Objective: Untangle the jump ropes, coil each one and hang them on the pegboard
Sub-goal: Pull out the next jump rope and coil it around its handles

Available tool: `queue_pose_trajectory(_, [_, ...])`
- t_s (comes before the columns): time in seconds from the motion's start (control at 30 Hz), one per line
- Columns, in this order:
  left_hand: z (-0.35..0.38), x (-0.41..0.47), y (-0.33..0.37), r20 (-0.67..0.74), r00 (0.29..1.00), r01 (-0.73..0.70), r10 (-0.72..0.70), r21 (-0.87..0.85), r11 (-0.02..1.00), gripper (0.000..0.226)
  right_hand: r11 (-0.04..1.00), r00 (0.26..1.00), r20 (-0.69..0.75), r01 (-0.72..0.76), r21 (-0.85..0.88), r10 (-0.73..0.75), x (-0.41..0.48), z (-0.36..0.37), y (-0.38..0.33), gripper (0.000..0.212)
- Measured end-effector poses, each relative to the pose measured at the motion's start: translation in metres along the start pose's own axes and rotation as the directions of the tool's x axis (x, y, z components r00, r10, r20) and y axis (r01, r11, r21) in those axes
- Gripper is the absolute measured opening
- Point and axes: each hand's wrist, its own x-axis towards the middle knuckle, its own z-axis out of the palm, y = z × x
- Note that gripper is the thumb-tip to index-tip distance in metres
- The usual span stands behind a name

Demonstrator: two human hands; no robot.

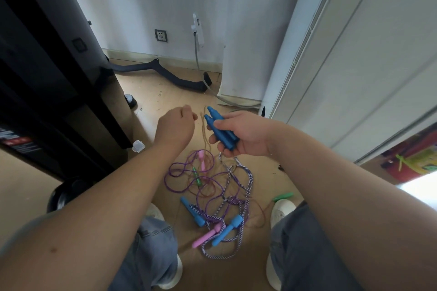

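The right hand had its grip closed around two blue handles, held side by side, tips pointing away. Just left of it, the left hand was curled shut, fingertips hidden behind the knuckles; whether it pinched the tan rope hanging between the hands could not be told. Below both, on the floor, lay the tangled ropes, their crossings hard to trace, with a green handle beside a shoe.
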Motion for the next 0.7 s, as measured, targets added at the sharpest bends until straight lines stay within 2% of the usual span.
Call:
queue_pose_trajectory(0.07, [-0.002, 0.002, 0.000, -0.027, 0.996, -0.081, 0.081, 0.026, 0.996, 0.037, 0.999, 1.000, -0.005, 0.001, -0.038, -0.001, -0.001, -0.004, -0.001, 0.030])
queue_pose_trajectory(0.17, [-0.004, 0.005, 0.001, 0.103, 0.960, -0.261, 0.261, -0.016, 0.965, 0.037, 0.996, 1.000, 0.023, -0.010, -0.091, 0.012, -0.004, -0.007, -0.003, 0.029])
queue_pose_trajectory(0.23, [-0.006, 0.007, -0.002, 0.209, 0.942, -0.266, 0.264, -0.016, 0.964, 0.045, 0.994, 0.999, 0.042, -0.011, -0.111, 0.015, -0.004, -0.008, -0.005, 0.028])
queue_pose_trajectory(0.3, [-0.007, 0.011, -0.004, 0.241, 0.942, -0.254, 0.234, 0.058, 0.965, 0.058, 0.993, 0.999, 0.041, -0.013, -0.114, 0.018, -0.002, -0.009, -0.006, 0.028])
queue_pose_trajectory(0.37, [-0.007, 0.016, -0.004, 0.225, 0.951, -0.237, 0.214, 0.081, 0.968, 0.064, 0.996, 0.999, 0.039, -0.017, -0.089, 0.021, 0.001, -0.011, -0.007, 0.030])
queue_pose_trajectory(0.57, [-0.013, 0.028, 0.002, 0.051, 0.977, -0.204, 0.209, -0.090, 0.975, 0.052, 0.989, 0.989, 0.132, -0.081, 0.122, 0.065, 0.000, -0.014, -0.015, 0.031])
queue_pose_trajectory(0.7, [-0.023, 0.034, 0.001, 0.077, 0.962, -0.260, 0.262, -0.034, 0.965, 0.051, 0.982, 0.980, 0.182, -0.111, 0.155, 0.082, 0.003, -0.010, -0.015, 0.032])
